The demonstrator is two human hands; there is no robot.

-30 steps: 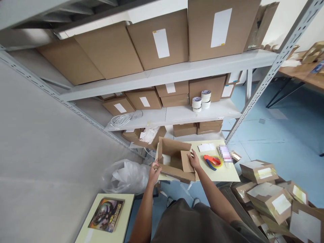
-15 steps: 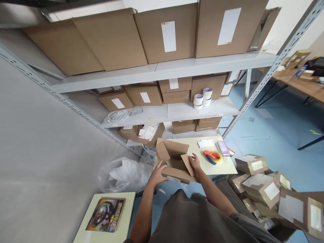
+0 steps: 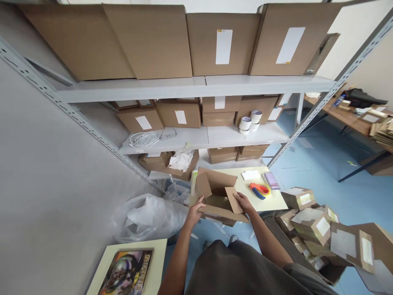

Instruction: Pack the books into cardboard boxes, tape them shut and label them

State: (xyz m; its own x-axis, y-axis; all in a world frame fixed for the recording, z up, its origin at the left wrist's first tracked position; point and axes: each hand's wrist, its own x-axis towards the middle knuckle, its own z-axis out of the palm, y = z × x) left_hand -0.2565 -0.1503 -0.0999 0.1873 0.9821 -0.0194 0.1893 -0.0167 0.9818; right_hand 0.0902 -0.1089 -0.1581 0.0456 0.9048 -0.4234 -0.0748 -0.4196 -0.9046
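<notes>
Head view, carton: an open cardboard carton (image 3: 218, 200), flaps splayed, at the left end of the tabletop (image 3: 277, 203), jutting past its near edge.
Left hand (image 3: 195, 211): fingers grasping the carton's near left corner.
Right hand (image 3: 243, 202): fingers grasping its right flap.
Tape dispenser (image 3: 258, 190): red and blue, toward the right edge.
White slips (image 3: 250, 175): by the far edge.

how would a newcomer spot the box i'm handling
Find the tall grey shelving unit, then the pale yellow table in front of it. Over the table's near edge is a brown cardboard box with raised flaps. Unlike other boxes, it is held by the left hand and right hand.
</notes>
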